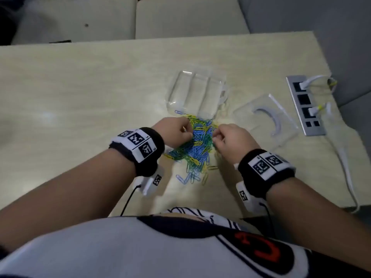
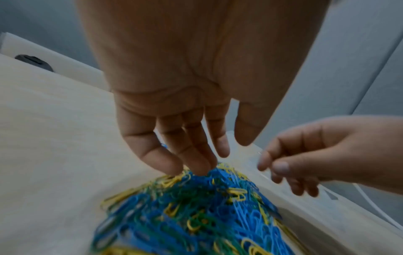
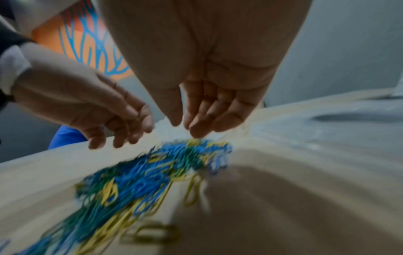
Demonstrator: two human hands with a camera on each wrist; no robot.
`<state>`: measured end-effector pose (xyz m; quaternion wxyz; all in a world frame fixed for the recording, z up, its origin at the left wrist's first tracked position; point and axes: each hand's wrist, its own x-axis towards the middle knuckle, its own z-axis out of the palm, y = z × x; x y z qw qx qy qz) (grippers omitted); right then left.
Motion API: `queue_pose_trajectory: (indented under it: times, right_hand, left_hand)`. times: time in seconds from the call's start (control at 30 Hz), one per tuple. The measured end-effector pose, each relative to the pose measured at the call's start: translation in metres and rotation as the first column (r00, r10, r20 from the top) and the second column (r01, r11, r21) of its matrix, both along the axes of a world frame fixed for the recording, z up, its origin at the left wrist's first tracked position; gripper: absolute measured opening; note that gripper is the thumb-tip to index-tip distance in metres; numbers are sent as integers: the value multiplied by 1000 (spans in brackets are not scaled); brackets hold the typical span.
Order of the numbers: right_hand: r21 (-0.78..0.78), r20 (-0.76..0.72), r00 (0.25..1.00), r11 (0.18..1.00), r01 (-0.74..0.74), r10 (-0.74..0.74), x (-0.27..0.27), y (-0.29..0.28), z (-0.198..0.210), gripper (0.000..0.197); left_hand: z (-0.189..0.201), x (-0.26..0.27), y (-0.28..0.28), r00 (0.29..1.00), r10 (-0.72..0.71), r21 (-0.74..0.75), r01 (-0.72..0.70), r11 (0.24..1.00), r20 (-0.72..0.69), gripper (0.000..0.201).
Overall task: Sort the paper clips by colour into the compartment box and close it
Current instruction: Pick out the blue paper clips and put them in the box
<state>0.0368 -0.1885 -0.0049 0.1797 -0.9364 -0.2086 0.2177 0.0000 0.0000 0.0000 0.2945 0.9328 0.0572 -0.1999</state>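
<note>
Both hands worked the same heap. To the left, the left hand [image 1: 176,133] reached down with fingers fairly straight and loosely spread, its fingertips [image 2: 196,165] touching the top of the pile of paper clips [image 1: 196,145] but, as far as the wrist view showed, pinching none. The pile, blue, green and yellow mixed, lay on the surface [image 1: 80,97] just in front of the clear compartment box [image 1: 197,91], whose compartments looked empty. To the right of the pile, the right hand [image 1: 230,139] hung with fingers loosely curled and thumb near the forefinger; whether a clip sat between them I could not tell, for the view was blurred. Farther right lay the transparent lid [image 1: 267,119], beside a socket strip [image 1: 305,105]. The clips looked tangled: lifting one would likely drag others of the wrong colour, or scatter some off the surface.
</note>
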Motion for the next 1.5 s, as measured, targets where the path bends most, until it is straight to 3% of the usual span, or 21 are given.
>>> queue_pose_trajectory:
  times: [0.17, 0.27, 0.5, 0.67, 0.87, 0.93, 1.2, 1.37, 1.5]
  right_hand:
    - [27, 6, 999, 999, -40, 40, -2, 26, -19, 43]
    - [-49, 44, 990, 990, -132, 134, -3, 32, -29, 36]
    - [-28, 101, 995, 999, -16, 18, 11, 32, -24, 10]
    - [124, 55, 991, 986, 111, -119, 4, 24, -9, 14]
    - [187, 41, 998, 981, -45, 37, -9, 38, 2, 21]
    - [198, 32, 999, 980, -31, 26, -8, 37, 1, 24]
    - [114, 78, 996, 993, 41, -51, 0, 16, -11, 20]
    - [178, 60, 997, 983, 43, -55, -4, 22, -13, 15]
    - [248, 60, 998, 968, -20, 5, -12, 35, -4, 4]
  left_hand:
    - [-15, -2, -3, 992, 124, -106, -125, 987, -9, 21]
    - [-24, -6, -2, 982, 180, -272, -187, 944, -50, 22]
    - [-34, -9, 1, 910, 355, -516, -414, 750, -214, 28]
    - [-33, -9, 2, 852, 372, -642, -523, 560, -369, 42]
    - [-27, -6, -9, 807, 337, -693, -590, 415, -485, 46]
    - [-27, -6, -10, 782, 350, -684, -622, 382, -516, 42]
    - [-19, -4, -8, 726, 327, -620, -687, 379, -605, 22]
    - [-15, -5, -5, 733, 325, -624, -679, 386, -597, 16]
    - [-17, -8, -1, 728, 319, -677, -684, 271, -607, 31]
